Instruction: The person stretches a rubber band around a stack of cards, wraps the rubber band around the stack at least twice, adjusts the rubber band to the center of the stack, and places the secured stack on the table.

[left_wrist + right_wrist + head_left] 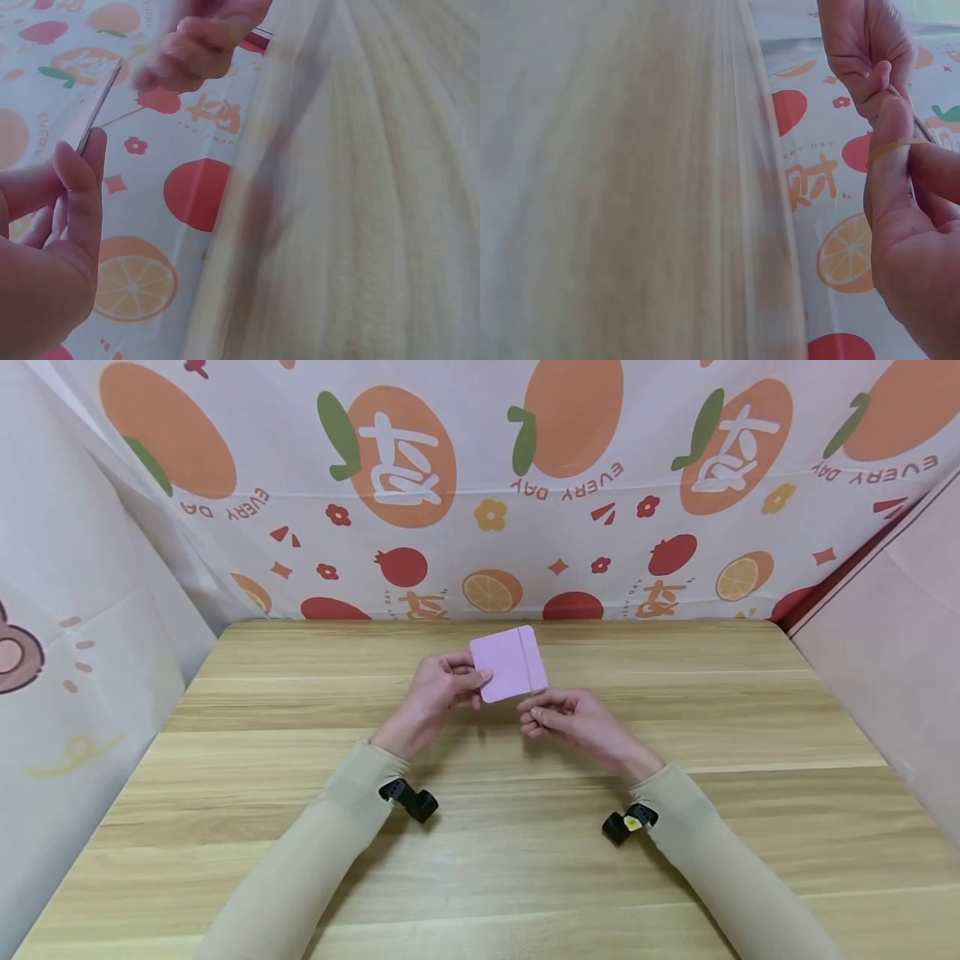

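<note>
A thin lilac square (501,667) with rounded corners is held up above the table; whether it is a card, a pad or a small notebook I cannot tell. My left hand (442,689) pinches its left edge, thumb on the face towards me. Near its right edge a thin elastic band (524,656) runs across it. At the lower right corner, my right hand (573,718) grips the band with thumb and curled fingers. The band (120,117) stretches out from the square in the left wrist view. In the right wrist view the tan band (889,148) crosses a finger.
A wood-grain table (480,860) lies under both arms. Behind it hangs a fruit-print cloth (442,552), with pale cloth (90,568) at the left and a pale panel (892,635) at the right. Each sleeve cuff carries a small black camera (411,800).
</note>
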`<state>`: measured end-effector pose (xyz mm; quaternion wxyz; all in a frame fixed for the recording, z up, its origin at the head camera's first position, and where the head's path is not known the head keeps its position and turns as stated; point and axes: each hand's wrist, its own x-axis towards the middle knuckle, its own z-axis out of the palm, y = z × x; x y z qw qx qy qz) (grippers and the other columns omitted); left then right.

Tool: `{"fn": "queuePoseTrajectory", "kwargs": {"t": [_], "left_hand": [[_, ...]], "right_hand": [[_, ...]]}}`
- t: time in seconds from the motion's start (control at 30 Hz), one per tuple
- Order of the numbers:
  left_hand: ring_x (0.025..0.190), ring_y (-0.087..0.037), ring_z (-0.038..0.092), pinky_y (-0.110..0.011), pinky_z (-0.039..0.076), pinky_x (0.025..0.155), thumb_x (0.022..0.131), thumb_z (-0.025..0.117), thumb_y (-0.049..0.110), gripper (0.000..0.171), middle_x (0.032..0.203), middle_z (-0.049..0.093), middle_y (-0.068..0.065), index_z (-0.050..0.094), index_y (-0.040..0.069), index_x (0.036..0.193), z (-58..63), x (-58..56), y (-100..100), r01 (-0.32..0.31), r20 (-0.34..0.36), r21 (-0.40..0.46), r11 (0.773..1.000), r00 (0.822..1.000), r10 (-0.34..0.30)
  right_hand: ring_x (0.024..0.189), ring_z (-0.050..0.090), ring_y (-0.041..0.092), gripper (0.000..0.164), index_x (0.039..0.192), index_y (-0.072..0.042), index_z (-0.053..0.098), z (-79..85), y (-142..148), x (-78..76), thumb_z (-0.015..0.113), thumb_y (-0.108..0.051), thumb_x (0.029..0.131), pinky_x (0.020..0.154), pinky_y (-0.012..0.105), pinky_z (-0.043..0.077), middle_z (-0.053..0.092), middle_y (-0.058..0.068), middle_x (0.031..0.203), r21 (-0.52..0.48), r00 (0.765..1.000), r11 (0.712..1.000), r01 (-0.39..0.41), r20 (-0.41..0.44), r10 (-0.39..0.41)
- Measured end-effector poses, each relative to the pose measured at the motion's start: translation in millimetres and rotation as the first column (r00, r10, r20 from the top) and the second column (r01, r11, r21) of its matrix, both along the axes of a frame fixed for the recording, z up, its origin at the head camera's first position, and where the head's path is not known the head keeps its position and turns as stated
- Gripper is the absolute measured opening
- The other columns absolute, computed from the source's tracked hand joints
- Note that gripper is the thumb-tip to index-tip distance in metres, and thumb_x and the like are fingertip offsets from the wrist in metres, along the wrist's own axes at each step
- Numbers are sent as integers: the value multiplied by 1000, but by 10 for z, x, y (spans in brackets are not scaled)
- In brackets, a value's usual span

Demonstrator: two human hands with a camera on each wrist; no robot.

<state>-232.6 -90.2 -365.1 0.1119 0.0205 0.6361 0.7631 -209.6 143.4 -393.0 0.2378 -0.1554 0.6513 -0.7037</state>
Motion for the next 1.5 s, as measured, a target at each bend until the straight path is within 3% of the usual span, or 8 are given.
{"fn": "queuePoseTrajectory", "kwargs": {"t": [0.5,0.63,0.73,0.8,0.93,1.1,1.3,1.5], "left_hand": [[56,-12,59,-21,52,54,90,63,-6,7,76,66,-7,67,-1,88,100,-42,-96,-131,167,172,976,981,102],[58,-12,61,-21,53,55,91,62,-8,10,76,67,-7,67,0,87,105,-50,-119,-146,190,175,974,975,112],[58,-12,62,-21,53,56,90,61,-9,13,75,67,-7,68,0,86,101,-52,-124,-148,194,182,972,975,112],[59,-12,62,-21,53,55,90,61,-9,14,75,68,-7,68,1,85,96,-54,-126,-156,197,186,970,973,119],[59,-12,62,-21,54,55,90,62,-9,12,75,67,-7,68,0,86,90,-51,-126,-170,201,176,969,970,134],[59,-13,61,-22,54,55,89,64,-8,6,77,66,-8,66,-3,92,101,-25,-90,-178,172,144,973,973,152],[54,-12,60,-22,53,55,88,67,-7,7,74,65,-6,65,-4,94,92,1,8,-174,105,68,982,980,166],[52,-12,58,-23,53,53,87,66,-9,8,72,64,-5,64,-8,94,33,-4,25,-188,73,50,981,980,184]], "right_hand": [[96,69,37,28,115,7,69,91,-13,95,66,-11,94,88,41,55,73,13,101,165,955,978,-130,-243,168],[98,69,29,36,133,-11,62,169,-87,186,60,-17,98,90,34,53,73,7,106,287,851,950,-120,-464,247],[97,70,24,56,153,-25,37,202,-158,247,56,-19,100,88,31,53,70,6,115,362,758,931,-53,-592,274],[93,69,19,71,158,-30,17,215,-201,276,56,-19,100,85,31,54,67,6,120,388,723,921,14,-641,259],[90,69,21,91,155,-39,-11,238,-261,311,57,-18,99,84,31,54,62,8,126,347,785,932,101,-604,139],[90,70,31,86,152,-44,-17,262,-294,303,50,-19,103,84,30,56,64,13,121,223,879,963,152,-476,-29],[88,70,30,72,157,-30,-2,248,-247,283,48,-22,105,84,30,56,66,16,113,171,903,958,231,-405,-145],[88,71,26,52,155,-12,26,236,-209,293,35,-32,108,86,31,55,65,20,114,188,876,947,261,-457,-151]]}}
